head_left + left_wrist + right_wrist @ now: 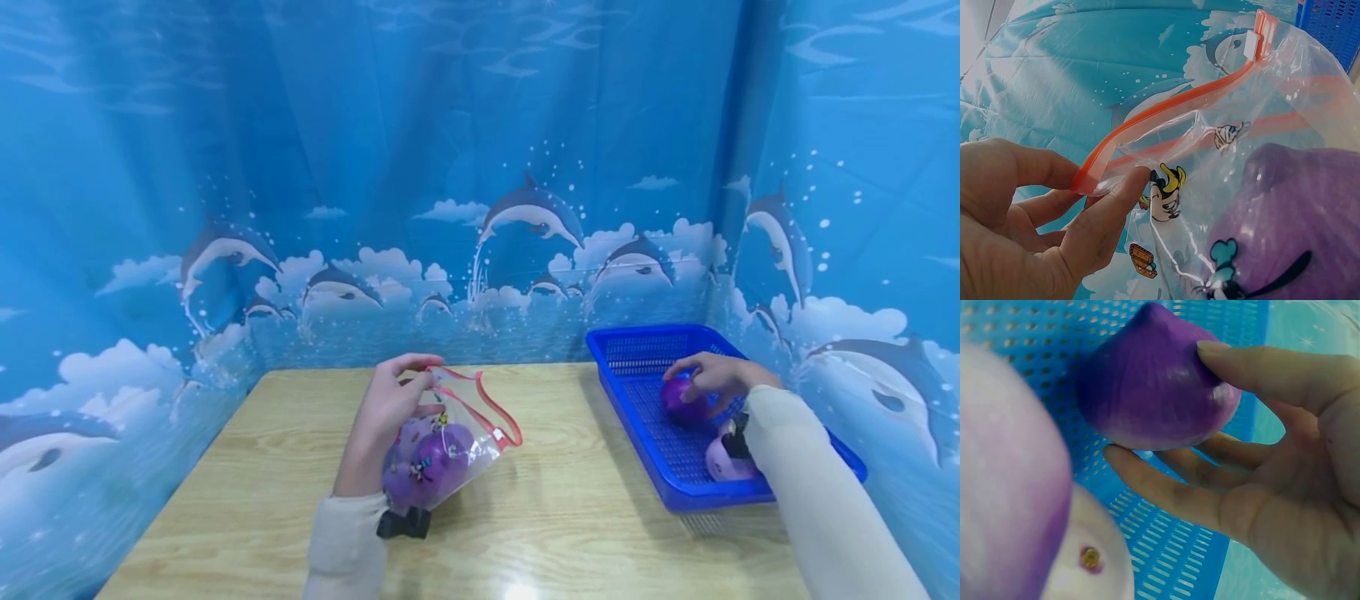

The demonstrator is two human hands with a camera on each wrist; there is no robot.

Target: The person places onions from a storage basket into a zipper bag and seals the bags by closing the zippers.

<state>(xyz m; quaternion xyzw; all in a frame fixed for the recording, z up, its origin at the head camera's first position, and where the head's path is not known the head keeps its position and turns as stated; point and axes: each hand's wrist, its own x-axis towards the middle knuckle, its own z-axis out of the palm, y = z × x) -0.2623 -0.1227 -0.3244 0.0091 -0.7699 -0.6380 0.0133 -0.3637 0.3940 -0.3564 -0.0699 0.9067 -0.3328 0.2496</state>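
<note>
My left hand (392, 408) pinches one end of the red zip edge of a clear plastic bag (1179, 137) printed with cartoon figures. The bag's mouth gapes, with a white slider at its far end. Inside it bulge purple onions (1291, 212), seen through the plastic. Over at the right, my right hand (716, 377) reaches into a blue basket (720, 498). Its thumb and fingers grip a dark purple onion (1160, 381) from the side, pointed tip up. Closer to the right wrist lie a pale purple onion (1004, 475) and a whitish onion (1094, 562) showing its root end.
Both the bag and the basket are on a light wood-grain table (555, 500). Behind and beside it hangs a blue curtain (450, 125) printed with dolphins. A black wrist mount (405, 523) sits at my left cuff, beside the bag.
</note>
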